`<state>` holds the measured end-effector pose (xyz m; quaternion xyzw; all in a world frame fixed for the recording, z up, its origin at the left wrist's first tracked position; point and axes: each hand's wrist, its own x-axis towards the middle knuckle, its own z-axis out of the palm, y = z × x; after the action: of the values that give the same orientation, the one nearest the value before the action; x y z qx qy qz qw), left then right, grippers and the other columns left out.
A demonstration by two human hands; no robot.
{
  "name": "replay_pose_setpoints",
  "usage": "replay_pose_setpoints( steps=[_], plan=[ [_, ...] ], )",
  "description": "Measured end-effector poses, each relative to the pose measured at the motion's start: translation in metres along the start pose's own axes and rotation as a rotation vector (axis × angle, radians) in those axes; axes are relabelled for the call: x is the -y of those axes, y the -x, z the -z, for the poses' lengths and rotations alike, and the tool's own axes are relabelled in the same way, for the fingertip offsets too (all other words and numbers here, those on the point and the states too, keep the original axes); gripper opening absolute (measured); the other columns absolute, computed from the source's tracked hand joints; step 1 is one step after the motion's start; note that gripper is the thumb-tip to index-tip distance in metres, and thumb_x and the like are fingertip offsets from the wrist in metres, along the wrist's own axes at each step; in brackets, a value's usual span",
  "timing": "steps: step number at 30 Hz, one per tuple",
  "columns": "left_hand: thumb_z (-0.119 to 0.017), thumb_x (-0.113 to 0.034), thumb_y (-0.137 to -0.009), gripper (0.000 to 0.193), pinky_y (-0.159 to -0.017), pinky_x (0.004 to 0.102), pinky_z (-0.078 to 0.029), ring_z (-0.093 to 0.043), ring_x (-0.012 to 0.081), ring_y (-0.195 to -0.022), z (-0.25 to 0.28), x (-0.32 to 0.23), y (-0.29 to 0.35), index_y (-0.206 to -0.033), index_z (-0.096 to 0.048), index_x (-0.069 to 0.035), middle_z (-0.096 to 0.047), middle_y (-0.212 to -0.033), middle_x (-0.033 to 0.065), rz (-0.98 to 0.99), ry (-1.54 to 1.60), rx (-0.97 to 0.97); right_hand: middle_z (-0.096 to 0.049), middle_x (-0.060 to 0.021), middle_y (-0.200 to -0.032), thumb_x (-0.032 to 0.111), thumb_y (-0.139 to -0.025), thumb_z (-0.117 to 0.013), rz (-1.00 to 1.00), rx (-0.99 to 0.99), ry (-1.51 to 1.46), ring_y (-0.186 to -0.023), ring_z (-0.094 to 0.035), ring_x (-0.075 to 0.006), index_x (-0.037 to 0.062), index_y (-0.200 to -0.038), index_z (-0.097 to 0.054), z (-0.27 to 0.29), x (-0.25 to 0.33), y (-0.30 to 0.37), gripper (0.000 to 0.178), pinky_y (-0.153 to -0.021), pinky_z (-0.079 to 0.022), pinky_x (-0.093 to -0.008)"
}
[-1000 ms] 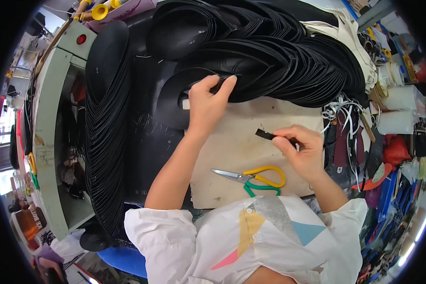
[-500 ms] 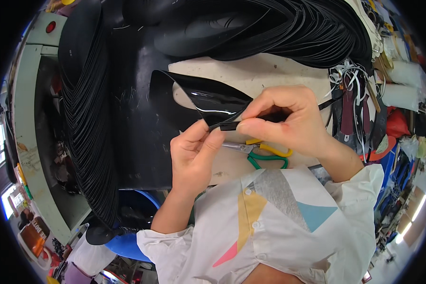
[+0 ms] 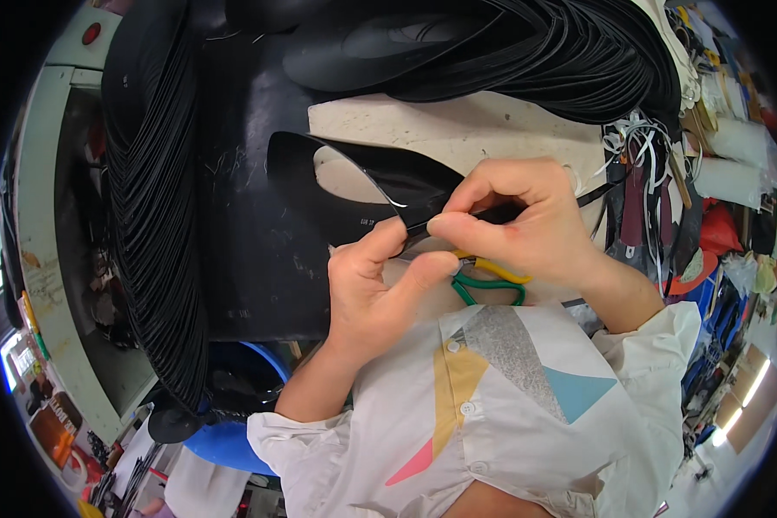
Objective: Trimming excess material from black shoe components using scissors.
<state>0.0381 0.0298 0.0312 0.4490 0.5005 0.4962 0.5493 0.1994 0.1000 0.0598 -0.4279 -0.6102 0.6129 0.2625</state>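
A curved black leather piece, shaped like a shoe upper (image 3: 319, 194), hangs above the table with a rounded opening at its upper left. Its outside is matte, and the inner face at the right has a gloss. My right hand (image 3: 526, 216) pinches its near edge between thumb and forefinger, along with a narrow black strip (image 3: 594, 193) that trails off to the right. My left hand (image 3: 375, 285) touches the edge with its forefinger; the thumb stands away from the piece and the other fingers curl underneath, partly hidden. Scissors (image 3: 489, 283) with yellow and green handles lie below the hands.
Overlapping black leather pieces (image 3: 155, 216) run down the left side, and another fanned pile (image 3: 569, 60) lies at the back. A pale board (image 3: 457, 129) rests under the work. White cords (image 3: 643, 142) bunch at the right; a blue bin (image 3: 233, 449) stands lower left.
My left thumb has come off the edge and spread to the right. The leather piece has tilted, showing more of its matte side and opening. My right hand keeps its pinch nearly in place.
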Motion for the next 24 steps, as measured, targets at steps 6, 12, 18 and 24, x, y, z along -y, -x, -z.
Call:
replay_pose_setpoints(
  steps=[6,12,18,24],
  plan=[
    [-0.062,-0.010,-0.089,0.029,-0.045,0.0203,-0.024,-0.029,0.0031,-0.054,0.008,0.016,0.000,-0.066,-0.049,0.001,-0.037,-0.056,-0.0034,-0.157,-0.274,-0.292,-0.062,-0.0079,-0.068,0.011,-0.071,-0.076,0.331,-0.086,0.491,-0.055,-0.059,-0.0154,0.0030,-0.075,-0.066,0.010,-0.003,0.010,0.013,-0.048,-0.045,-0.0250],
    [-0.060,-0.009,-0.091,0.030,-0.046,0.0198,-0.018,-0.027,0.0016,-0.055,0.010,0.020,0.003,-0.064,-0.049,0.000,-0.037,-0.057,-0.0079,-0.130,-0.158,-0.295,-0.059,-0.0050,-0.062,0.013,-0.064,-0.081,0.700,-0.202,0.736,-0.050,-0.055,-0.0177,0.0054,-0.073,-0.067,0.011,0.002,0.025,0.018,-0.044,-0.040,-0.0259],
    [-0.057,-0.014,-0.093,0.031,-0.049,0.0210,-0.018,-0.027,0.0020,-0.056,0.014,0.012,0.013,-0.066,-0.050,-0.001,-0.039,-0.059,-0.0081,-0.071,0.024,-0.222,-0.061,-0.0052,-0.065,0.010,-0.070,-0.075,0.335,-0.045,0.434,-0.057,-0.057,-0.0165,0.0032,-0.073,-0.066,0.022,0.004,0.013,0.011,-0.047,-0.043,-0.0262],
    [-0.053,-0.017,-0.095,0.030,-0.063,0.0228,-0.035,-0.041,0.0058,-0.065,0.027,0.016,0.022,-0.071,-0.050,-0.001,-0.050,-0.069,-0.0023,-0.006,0.223,-0.117,-0.065,-0.0044,-0.070,0.012,-0.074,-0.072,0.045,0.082,0.127,-0.063,-0.058,-0.0086,0.0001,-0.078,-0.068,0.021,-0.004,0.002,0.013,-0.056,-0.045,-0.0226]
  ],
)
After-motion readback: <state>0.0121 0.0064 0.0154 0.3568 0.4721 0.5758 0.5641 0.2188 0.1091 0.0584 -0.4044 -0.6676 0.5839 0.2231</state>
